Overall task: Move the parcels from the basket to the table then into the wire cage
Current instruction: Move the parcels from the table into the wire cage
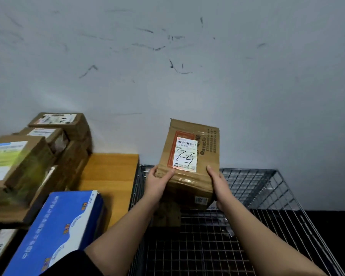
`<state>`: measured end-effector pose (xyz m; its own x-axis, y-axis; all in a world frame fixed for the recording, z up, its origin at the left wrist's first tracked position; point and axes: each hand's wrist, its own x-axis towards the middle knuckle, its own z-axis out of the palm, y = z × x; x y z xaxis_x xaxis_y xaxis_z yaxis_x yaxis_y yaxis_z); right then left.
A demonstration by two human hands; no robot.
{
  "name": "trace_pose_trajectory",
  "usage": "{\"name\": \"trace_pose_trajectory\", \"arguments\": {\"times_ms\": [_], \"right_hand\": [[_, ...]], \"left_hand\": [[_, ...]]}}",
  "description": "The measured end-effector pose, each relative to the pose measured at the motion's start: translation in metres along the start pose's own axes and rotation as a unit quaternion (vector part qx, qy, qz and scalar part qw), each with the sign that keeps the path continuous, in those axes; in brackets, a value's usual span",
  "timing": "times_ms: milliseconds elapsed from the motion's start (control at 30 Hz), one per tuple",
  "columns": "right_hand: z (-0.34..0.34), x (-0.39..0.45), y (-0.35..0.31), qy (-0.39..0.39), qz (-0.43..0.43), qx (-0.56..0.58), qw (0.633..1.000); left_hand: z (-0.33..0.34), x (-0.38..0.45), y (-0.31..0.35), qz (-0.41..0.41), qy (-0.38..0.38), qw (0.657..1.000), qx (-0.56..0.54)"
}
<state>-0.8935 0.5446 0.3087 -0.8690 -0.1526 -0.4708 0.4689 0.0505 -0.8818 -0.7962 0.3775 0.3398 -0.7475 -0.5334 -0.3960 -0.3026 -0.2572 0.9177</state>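
In the centre of the frame, both hands hold a brown cardboard parcel (189,156) above the grey wire cage (263,188). The left hand (157,183) and the right hand (219,185) have their fingers wrapped on its lower sides. Its white label (186,154) shows a barcode, "507 P802 T70" and handwritten "7-4". At lower left a blue printed carton (56,232) and brown boxes (28,156) lie on the wooden desk (110,172).

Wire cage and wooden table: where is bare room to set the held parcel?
Wire cage: mesh floor right of the held brown cardboard parcel is bare. Wooden table: only the strip by the cage; stacked cardboard boxes and blue box crowd the rest.
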Motion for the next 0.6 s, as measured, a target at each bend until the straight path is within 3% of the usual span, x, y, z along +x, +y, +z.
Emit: {"name": "trace_pose_trajectory", "arguments": {"times_ms": [267, 600], "right_hand": [[-0.075, 0.001, -0.002, -0.004, 0.012, 0.049, 0.999], [-0.16, 0.043, 0.038, 0.014, 0.068, 0.055, 0.996]], "left_hand": [[0.077, -0.001, -0.027, -0.027, -0.042, 0.999, -0.005], [0.17, -0.005, -0.087, -0.117, -0.004, 0.993, -0.028]]}}
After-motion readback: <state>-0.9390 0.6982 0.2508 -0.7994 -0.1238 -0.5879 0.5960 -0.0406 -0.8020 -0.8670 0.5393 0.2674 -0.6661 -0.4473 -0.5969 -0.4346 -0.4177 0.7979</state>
